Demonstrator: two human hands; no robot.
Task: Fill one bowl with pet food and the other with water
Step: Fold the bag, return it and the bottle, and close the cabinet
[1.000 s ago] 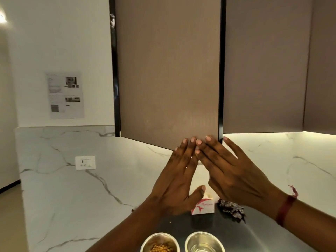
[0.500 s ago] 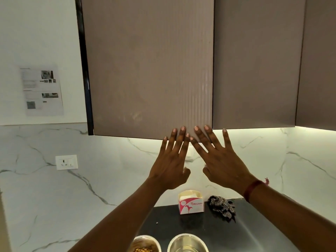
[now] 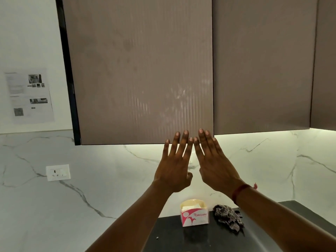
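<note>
So left hand [image 3: 174, 170] and right hand [image 3: 216, 168] are both flat, holding nothing, fingertips side by side at the bottom right corner of the door [image 3: 141, 79].

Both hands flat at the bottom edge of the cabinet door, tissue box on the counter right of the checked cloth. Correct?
No. The head view shows the tissue box left of the checked cloth, not right. The rest holds: left hand and right hand are flat at the bottom edge of the cabinet door, box on the counter.
</note>
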